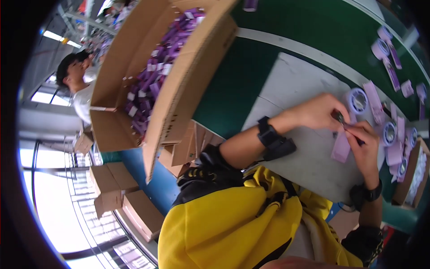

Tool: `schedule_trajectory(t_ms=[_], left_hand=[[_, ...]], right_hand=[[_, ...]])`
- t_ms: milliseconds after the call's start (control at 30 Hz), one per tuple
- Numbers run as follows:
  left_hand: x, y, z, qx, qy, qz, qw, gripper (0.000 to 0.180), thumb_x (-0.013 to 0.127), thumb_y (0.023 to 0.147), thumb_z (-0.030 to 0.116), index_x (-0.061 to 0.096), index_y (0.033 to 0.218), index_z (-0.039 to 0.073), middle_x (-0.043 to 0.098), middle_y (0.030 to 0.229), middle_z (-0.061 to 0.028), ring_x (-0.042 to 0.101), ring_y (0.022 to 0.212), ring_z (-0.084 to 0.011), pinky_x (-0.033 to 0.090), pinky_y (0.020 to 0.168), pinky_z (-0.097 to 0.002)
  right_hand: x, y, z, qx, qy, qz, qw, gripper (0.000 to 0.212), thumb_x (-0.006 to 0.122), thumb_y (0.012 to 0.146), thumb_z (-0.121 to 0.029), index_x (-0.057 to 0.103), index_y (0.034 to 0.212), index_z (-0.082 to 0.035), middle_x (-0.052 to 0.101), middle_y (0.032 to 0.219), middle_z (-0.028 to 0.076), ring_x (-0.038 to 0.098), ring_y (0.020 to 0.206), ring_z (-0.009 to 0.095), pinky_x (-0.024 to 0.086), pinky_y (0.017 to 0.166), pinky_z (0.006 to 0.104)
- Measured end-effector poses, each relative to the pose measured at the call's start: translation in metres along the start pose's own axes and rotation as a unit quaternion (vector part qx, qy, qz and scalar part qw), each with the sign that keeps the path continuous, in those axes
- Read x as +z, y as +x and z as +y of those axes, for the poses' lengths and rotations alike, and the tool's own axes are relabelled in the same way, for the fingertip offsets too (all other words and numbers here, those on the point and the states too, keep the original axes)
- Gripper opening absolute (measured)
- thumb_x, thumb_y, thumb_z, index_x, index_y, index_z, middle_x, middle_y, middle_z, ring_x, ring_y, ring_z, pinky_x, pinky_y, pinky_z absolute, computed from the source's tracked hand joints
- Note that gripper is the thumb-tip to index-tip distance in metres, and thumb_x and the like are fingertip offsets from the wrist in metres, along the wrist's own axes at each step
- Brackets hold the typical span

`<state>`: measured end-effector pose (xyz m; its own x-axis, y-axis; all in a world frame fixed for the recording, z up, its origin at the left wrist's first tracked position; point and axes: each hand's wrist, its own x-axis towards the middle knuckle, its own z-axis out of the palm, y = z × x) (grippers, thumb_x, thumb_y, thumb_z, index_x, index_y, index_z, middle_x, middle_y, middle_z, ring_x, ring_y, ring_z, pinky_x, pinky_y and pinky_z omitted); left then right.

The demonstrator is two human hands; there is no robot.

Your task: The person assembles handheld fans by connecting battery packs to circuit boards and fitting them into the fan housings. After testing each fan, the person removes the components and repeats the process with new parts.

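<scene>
Both hands meet over the grey work mat (273, 107), fingers pinched close together. My left hand (323, 113) is closed on a small dark piece with a metallic glint (339, 117). Against it, my right hand (363, 144) is closed too, and a dark bit shows below its fingers; its kind I cannot make out. Directly under the hands lies a lilac plastic handle part (341, 148), partly covered by them. Just beyond stands a lilac part with a round ring head (358, 101), beside a long lilac shell (373, 102).
At left stands a large open carton (197, 76) full of purple pieces (156, 76). More ring-headed lilac parts (389, 134) crowd the right, near a small cardboard box (410, 179). Others lie on the far green surface (309, 22). Another person (83, 85) is at far left.
</scene>
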<state>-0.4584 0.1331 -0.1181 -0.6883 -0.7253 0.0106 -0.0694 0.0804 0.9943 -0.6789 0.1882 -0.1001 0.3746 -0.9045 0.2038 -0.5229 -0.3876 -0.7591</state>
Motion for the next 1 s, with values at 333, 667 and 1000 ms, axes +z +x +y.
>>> schedule_trajectory(t_ms=[333,667,1000], left_hand=[[-0.025,-0.012,0.015,-0.1,-0.079,-0.031,0.991,0.028,0.07,0.082,-0.007,0.065,0.108,0.001,0.066,0.102,-0.0022,0.062,0.088,-0.0091,0.052,0.081,-0.0238],[-0.024,-0.016,0.019,-0.111,-0.111,0.0,0.988,0.032,0.071,0.08,-0.008,0.063,0.11,0.0,0.064,0.097,-0.0012,0.06,0.083,-0.0068,0.05,0.074,-0.0217],[-0.027,-0.015,0.018,-0.12,-0.087,0.033,0.988,0.033,0.075,0.079,-0.006,0.063,0.109,0.0,0.067,0.091,-0.0023,0.063,0.082,-0.0083,0.053,0.073,-0.0226]], right_hand=[[0.018,0.009,0.003,-0.054,0.04,0.027,0.997,0.018,0.074,0.078,0.0,0.073,0.095,-0.002,0.061,0.088,0.007,0.06,0.072,0.017,0.047,0.059,0.0284],[0.025,0.006,-0.001,-0.081,0.009,0.056,0.995,0.017,0.076,0.077,-0.001,0.073,0.093,-0.004,0.059,0.086,0.006,0.06,0.067,0.016,0.047,0.054,0.0272],[0.026,0.005,-0.007,-0.161,-0.201,0.084,0.963,0.022,0.078,0.073,-0.005,0.07,0.093,-0.008,0.054,0.087,0.004,0.06,0.061,0.014,0.05,0.05,0.0271]])
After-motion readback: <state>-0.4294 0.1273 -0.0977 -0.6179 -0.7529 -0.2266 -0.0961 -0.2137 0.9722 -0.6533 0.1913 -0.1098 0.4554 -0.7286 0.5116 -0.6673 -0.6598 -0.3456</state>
